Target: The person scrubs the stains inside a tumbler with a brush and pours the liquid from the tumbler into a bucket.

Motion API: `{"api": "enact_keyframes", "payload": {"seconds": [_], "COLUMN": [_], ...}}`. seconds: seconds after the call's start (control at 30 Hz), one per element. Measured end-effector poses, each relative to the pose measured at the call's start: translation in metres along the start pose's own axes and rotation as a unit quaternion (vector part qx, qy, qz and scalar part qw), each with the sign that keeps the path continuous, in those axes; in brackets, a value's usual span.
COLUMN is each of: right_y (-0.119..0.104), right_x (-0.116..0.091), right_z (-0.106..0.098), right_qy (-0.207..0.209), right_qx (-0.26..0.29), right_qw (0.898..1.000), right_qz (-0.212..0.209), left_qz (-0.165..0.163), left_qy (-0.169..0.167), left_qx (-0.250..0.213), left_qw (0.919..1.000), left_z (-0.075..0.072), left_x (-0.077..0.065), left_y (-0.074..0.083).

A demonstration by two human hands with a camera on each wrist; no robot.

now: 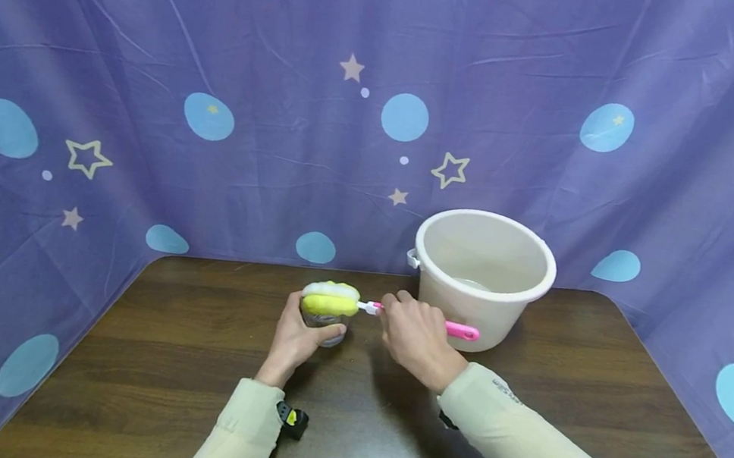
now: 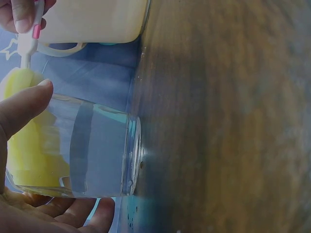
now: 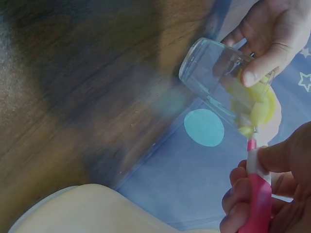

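Note:
My left hand (image 1: pixel 296 339) grips a clear drinking glass (image 2: pixel 104 145) round its side, thumb on one side and fingers on the other. In the right wrist view the glass (image 3: pixel 209 68) is upright relative to the wooden table, its base at or close above the surface; contact is unclear. A sponge brush with a yellow and white head (image 1: pixel 330 302) is at the mouth of the glass, part of the head inside. My right hand (image 1: pixel 414 336) holds the brush by its pink and white handle (image 1: pixel 462 332), which lies roughly sideways.
A large cream bucket (image 1: pixel 468 302) with a side handle stands at the back right of the brown wooden table (image 1: pixel 189 329), just behind my right hand. A purple curtain (image 1: pixel 287 97) with stars and blue spots hangs along the back and sides.

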State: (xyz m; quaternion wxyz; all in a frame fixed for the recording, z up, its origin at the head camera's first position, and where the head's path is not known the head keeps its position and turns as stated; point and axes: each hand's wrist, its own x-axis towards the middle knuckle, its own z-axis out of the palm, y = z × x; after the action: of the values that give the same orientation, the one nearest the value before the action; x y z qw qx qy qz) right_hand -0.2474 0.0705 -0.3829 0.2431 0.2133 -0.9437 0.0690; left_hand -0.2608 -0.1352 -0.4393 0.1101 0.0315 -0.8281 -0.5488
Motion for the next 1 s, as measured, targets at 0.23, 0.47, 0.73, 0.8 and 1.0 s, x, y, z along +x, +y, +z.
{"api": "enact_keyframes", "payload": {"seconds": [0.23, 0.47, 0.73, 0.8, 1.0], "right_y": [0.001, 0.001, 0.002, 0.002, 0.004], "right_x": [0.002, 0.002, 0.001, 0.001, 0.000], "right_z": [-0.005, -0.010, -0.013, -0.014, -0.016], "right_qy": [0.003, 0.005, 0.012, 0.013, 0.015], "right_qx": [-0.013, -0.019, -0.017, -0.016, -0.016], "right_qw": [1.000, 1.000, 1.000, 1.000, 1.000], "right_qz": [-0.008, -0.013, -0.013, -0.013, -0.013], "left_qz": [0.000, -0.004, -0.003, -0.004, 0.001], "left_qy": [0.000, 0.000, -0.002, -0.003, -0.003], "left_qx": [-0.002, -0.005, -0.006, -0.007, -0.009], "left_qw": [1.0000, 1.0000, 1.0000, 1.0000, 1.0000], "left_z": [0.000, 0.000, 0.000, 0.000, 0.000], "left_x": [-0.001, -0.001, -0.001, 0.000, 0.000], "left_y": [0.001, 0.001, 0.000, 0.000, 0.000]}}
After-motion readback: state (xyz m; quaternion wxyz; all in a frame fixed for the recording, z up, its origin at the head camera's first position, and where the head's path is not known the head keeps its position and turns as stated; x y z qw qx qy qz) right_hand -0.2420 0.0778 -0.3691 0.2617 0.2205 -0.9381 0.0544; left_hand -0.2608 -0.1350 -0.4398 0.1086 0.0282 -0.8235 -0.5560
